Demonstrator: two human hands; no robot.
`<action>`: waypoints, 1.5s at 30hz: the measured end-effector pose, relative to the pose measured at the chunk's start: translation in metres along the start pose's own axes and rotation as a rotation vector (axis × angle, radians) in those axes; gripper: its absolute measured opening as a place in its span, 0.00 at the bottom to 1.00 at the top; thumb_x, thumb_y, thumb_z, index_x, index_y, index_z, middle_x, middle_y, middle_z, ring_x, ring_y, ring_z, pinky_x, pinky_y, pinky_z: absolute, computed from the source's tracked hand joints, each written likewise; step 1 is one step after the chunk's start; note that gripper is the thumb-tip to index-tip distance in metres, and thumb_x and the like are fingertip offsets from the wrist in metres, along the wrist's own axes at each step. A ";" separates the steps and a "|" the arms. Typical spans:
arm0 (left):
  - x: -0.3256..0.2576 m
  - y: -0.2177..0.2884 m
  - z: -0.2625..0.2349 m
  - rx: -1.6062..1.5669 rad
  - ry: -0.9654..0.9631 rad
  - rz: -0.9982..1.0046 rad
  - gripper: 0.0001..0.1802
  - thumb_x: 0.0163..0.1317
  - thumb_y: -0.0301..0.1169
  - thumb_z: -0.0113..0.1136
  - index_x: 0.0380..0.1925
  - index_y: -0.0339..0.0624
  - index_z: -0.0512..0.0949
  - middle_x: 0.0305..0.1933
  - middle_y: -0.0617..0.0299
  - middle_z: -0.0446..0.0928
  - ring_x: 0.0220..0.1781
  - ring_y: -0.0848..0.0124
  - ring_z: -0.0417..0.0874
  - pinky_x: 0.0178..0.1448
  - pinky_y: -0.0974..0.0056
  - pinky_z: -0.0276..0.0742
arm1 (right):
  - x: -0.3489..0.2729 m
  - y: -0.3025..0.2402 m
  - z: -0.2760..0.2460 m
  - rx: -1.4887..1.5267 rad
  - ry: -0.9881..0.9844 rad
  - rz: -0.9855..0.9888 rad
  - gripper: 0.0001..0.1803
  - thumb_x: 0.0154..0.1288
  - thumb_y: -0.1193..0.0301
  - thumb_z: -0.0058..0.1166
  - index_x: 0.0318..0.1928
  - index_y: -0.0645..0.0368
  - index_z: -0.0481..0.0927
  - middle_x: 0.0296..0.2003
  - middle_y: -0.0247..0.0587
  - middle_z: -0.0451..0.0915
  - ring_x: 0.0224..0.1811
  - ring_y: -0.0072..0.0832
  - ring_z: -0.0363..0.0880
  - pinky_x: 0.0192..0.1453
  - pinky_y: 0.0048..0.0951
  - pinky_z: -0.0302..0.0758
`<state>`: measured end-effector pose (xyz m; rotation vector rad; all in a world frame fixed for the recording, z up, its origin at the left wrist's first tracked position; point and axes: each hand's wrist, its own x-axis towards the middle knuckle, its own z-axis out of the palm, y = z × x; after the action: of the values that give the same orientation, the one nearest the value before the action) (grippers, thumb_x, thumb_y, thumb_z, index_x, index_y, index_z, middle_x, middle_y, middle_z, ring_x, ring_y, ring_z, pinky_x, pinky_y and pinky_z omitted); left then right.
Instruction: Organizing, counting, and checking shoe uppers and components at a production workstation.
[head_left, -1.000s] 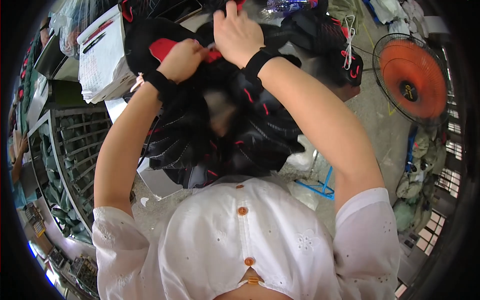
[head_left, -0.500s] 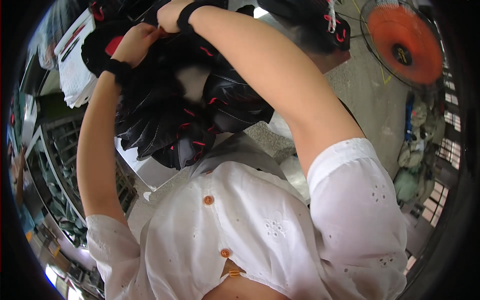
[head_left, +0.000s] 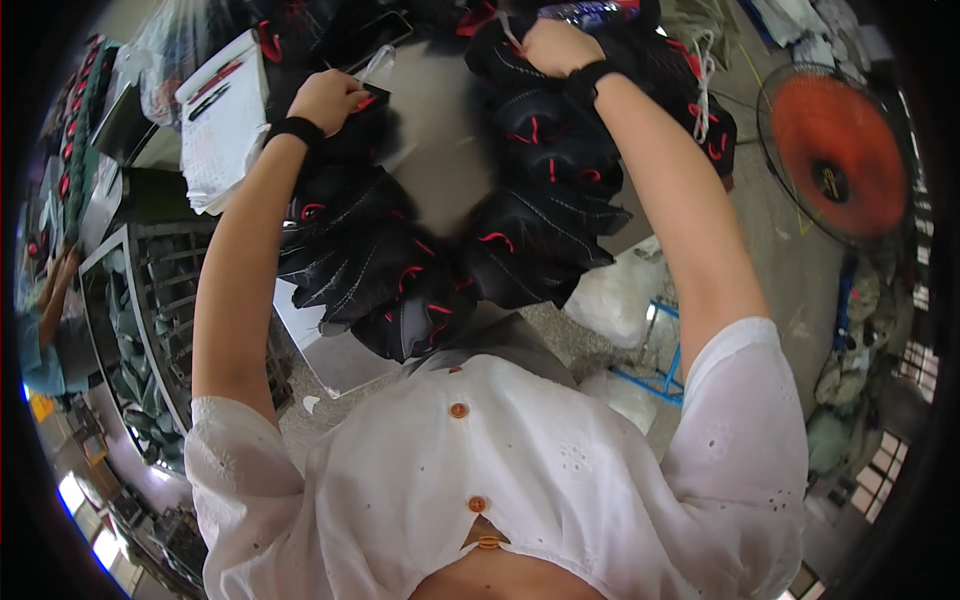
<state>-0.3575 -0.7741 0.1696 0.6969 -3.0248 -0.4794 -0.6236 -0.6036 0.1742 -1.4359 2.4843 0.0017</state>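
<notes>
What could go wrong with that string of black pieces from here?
1. The bundle sags in a loop between left hand and right hand; pieces at the bottom could slide off.
2. It hangs past the table edge, so dropped pieces would likely hit the floor.

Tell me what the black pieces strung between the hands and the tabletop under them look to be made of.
Black pieces: likely synthetic leather or coated fabric, semi-gloss, with light stitch lines and red trim. Tabletop: seemingly sheet metal, smooth grey with a dull sheen. Left hand and right hand each grip an end.
</notes>
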 end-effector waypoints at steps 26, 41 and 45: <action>0.040 0.180 0.019 -0.226 0.129 -0.046 0.48 0.48 0.30 0.63 0.64 0.58 0.43 0.47 0.47 0.74 0.40 0.45 0.78 0.39 0.48 0.74 | -0.036 0.007 -0.013 0.954 0.510 -0.320 0.10 0.51 0.69 0.56 0.22 0.66 0.79 0.22 0.44 0.76 0.22 0.35 0.75 0.28 0.31 0.68; 0.061 0.184 0.036 0.042 -0.067 -0.045 0.15 0.56 0.33 0.53 0.44 0.49 0.73 0.47 0.58 0.73 0.46 0.58 0.78 0.45 0.56 0.76 | -0.176 -0.006 -0.124 1.008 1.224 -0.924 0.09 0.61 0.73 0.49 0.26 0.66 0.74 0.28 0.47 0.74 0.27 0.29 0.71 0.33 0.26 0.69; 0.047 0.170 0.039 -0.165 0.039 -0.140 0.30 0.55 0.31 0.54 0.60 0.50 0.59 0.53 0.53 0.70 0.50 0.54 0.76 0.50 0.56 0.74 | -0.193 0.013 -0.106 1.031 1.433 -0.579 0.10 0.65 0.72 0.45 0.29 0.67 0.74 0.28 0.45 0.74 0.27 0.27 0.70 0.33 0.25 0.68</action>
<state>-0.4750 -0.6370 0.1793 0.8989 -2.8706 -0.7003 -0.5684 -0.4470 0.3191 -1.6685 1.7535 -2.6682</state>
